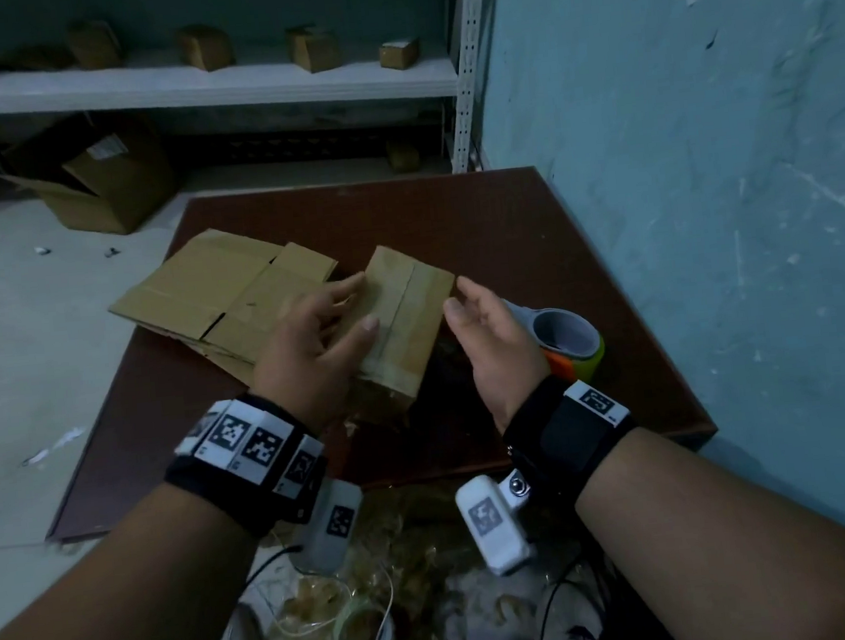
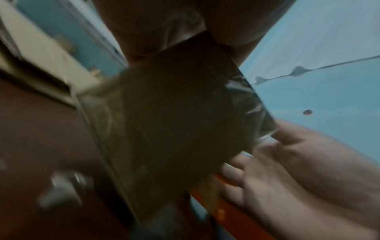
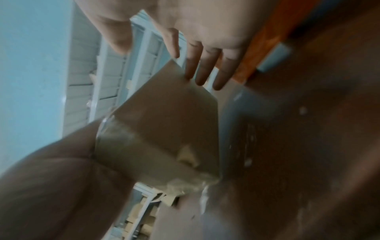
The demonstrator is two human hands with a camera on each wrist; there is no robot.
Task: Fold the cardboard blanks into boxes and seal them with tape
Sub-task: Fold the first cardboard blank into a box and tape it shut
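Observation:
A small folded cardboard box (image 1: 402,316), with clear tape along its top seam, is tilted up off the brown table (image 1: 530,227). My left hand (image 1: 339,312) grips it, thumb on the top face and fingers along its left side. The right wrist view shows the box (image 3: 164,123) raised, with the left hand (image 3: 61,186) against it. My right hand (image 1: 465,300) is open at the box's right side, and its straight fingertips (image 3: 202,78) touch the far edge. An orange and grey tape dispenser (image 1: 569,339) lies on the table behind the right hand. Flat cardboard blanks (image 1: 221,292) lie to the left.
A blue wall (image 1: 702,138) runs close along the table's right side. A white shelf (image 1: 192,89) behind holds several small boxes. A large open carton (image 1: 108,190) sits on the floor. Tape scraps and cables (image 1: 384,591) lie below the table's near edge.

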